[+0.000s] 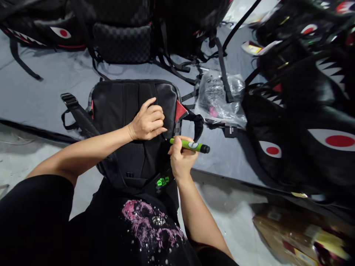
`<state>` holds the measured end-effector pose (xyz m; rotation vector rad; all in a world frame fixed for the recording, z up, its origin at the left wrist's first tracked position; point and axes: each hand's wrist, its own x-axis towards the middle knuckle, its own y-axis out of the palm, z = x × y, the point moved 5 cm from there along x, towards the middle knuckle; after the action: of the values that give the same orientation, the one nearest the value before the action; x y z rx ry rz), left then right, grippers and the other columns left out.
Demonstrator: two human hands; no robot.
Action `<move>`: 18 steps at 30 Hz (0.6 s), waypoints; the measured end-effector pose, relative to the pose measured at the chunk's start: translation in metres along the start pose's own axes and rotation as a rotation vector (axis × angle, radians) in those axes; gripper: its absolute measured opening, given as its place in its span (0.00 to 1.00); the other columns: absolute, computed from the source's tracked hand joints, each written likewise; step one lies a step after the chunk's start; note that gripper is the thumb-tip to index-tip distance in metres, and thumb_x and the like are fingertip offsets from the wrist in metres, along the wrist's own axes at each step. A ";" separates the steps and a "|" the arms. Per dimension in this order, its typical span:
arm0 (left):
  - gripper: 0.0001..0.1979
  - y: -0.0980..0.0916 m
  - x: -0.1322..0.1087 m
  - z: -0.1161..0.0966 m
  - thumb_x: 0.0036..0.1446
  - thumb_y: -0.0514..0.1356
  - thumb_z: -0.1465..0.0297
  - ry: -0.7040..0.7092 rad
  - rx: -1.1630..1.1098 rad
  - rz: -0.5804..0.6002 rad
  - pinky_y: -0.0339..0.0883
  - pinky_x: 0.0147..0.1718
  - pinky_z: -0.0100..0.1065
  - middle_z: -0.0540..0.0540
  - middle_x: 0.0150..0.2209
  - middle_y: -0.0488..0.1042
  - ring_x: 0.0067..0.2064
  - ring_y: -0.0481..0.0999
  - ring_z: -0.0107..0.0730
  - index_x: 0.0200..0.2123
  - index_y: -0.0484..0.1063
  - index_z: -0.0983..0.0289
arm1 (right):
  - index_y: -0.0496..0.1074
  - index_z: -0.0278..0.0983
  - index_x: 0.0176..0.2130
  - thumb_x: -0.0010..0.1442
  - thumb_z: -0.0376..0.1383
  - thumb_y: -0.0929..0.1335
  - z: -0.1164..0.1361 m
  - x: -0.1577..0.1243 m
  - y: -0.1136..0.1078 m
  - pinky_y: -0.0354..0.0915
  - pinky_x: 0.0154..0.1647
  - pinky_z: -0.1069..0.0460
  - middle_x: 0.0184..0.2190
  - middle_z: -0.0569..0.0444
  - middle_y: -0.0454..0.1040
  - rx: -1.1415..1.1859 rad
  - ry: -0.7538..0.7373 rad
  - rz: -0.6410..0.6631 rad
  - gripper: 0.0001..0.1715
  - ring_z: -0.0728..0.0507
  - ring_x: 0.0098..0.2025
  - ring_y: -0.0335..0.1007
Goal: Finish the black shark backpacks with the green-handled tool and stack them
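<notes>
A black backpack (111, 103) lies on the grey table at its front edge, its strapped side facing up. On its upper panel rests my left hand (149, 120), fingers loosely curled and slightly apart, with nothing visible in it. My right hand (183, 157) is wrapped round a green marker (192, 145) with a black end. The marker's thin tip points left at the bag, close to my left thumb; whether it touches the fabric I cannot tell. A red triangle (180, 111) shows at the bag's right side.
More black bags (122, 42) stand along the back of the grey table (66, 79). Shark-face bags (299, 111) are piled at the right. Between them lies a clear plastic bag (219, 96). A brown package (277, 232) sits on the floor at the lower right.
</notes>
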<state>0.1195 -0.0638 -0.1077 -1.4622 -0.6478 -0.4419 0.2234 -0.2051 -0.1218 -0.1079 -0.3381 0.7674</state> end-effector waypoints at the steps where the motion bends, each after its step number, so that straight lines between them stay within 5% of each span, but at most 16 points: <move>1: 0.20 0.001 0.000 0.001 0.68 0.48 0.55 -0.004 -0.015 0.008 0.46 0.70 0.48 0.48 0.34 0.72 0.49 0.70 0.31 0.30 0.69 0.60 | 0.69 0.37 0.36 0.66 0.47 0.65 0.000 0.000 0.000 0.61 0.19 0.55 0.17 0.64 0.66 0.000 -0.007 0.003 0.15 0.51 0.16 0.62; 9: 0.24 0.008 -0.001 0.004 0.68 0.43 0.52 -0.089 -0.040 0.130 0.47 0.70 0.52 0.50 0.35 0.73 0.50 0.71 0.34 0.30 0.68 0.59 | 0.69 0.36 0.38 0.67 0.47 0.65 -0.002 0.003 -0.001 0.64 0.21 0.54 0.18 0.62 0.68 -0.031 0.010 0.008 0.16 0.51 0.17 0.64; 15: 0.18 -0.004 0.000 -0.005 0.67 0.51 0.58 0.093 0.062 -0.162 0.57 0.65 0.50 0.49 0.33 0.73 0.46 0.72 0.32 0.29 0.68 0.62 | 0.70 0.36 0.36 0.67 0.47 0.65 0.002 0.006 -0.001 0.64 0.21 0.54 0.16 0.63 0.67 -0.088 0.031 0.039 0.17 0.50 0.16 0.64; 18: 0.17 -0.006 0.000 -0.006 0.66 0.53 0.59 0.109 0.050 -0.205 0.59 0.64 0.51 0.50 0.33 0.74 0.46 0.73 0.33 0.29 0.69 0.62 | 0.70 0.36 0.36 0.67 0.47 0.65 0.003 0.006 -0.001 0.63 0.20 0.55 0.16 0.62 0.68 -0.076 0.035 0.037 0.17 0.50 0.15 0.64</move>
<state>0.1163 -0.0700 -0.1036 -1.3200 -0.7191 -0.6552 0.2275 -0.2016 -0.1175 -0.1991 -0.3331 0.7888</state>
